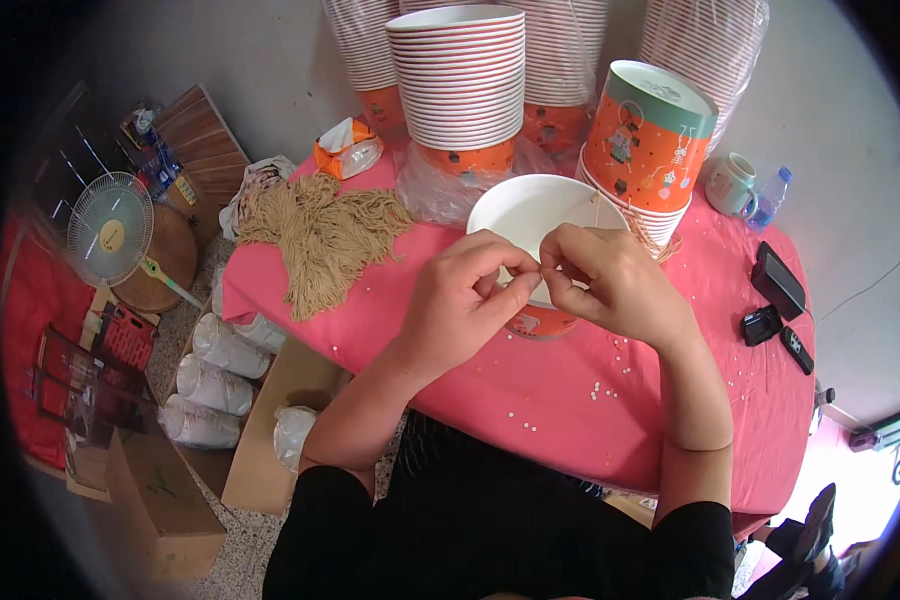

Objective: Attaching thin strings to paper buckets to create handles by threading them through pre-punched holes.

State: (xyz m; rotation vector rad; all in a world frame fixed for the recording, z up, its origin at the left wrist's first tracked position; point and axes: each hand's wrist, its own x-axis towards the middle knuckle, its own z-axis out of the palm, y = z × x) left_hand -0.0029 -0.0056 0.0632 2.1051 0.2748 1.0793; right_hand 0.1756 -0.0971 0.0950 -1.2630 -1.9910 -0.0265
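Observation:
My left hand (475, 300) and my right hand (615, 280) meet fingertip to fingertip over the near side of a paper bucket (500, 205). Both hands are closed in a pinch, and whatever lies between the fingertips is too small to make out. White inside and orange outside, the bucket stands upright, its near wall partly hidden by my hands. A thin tan cord (597, 208) shows at its right rim, behind my right hand. To the left, a heap of tan cords (320, 245) lies spread on the pink tablecloth (450, 400).
Behind the bucket rises a stack of paper buckets (455, 85); another stack topped by an upturned orange bucket (645, 140) stands right. A mug (732, 185), water bottle (770, 197) and black case (777, 280) sit at the right edge. Small white discs (597, 390) dot the cloth.

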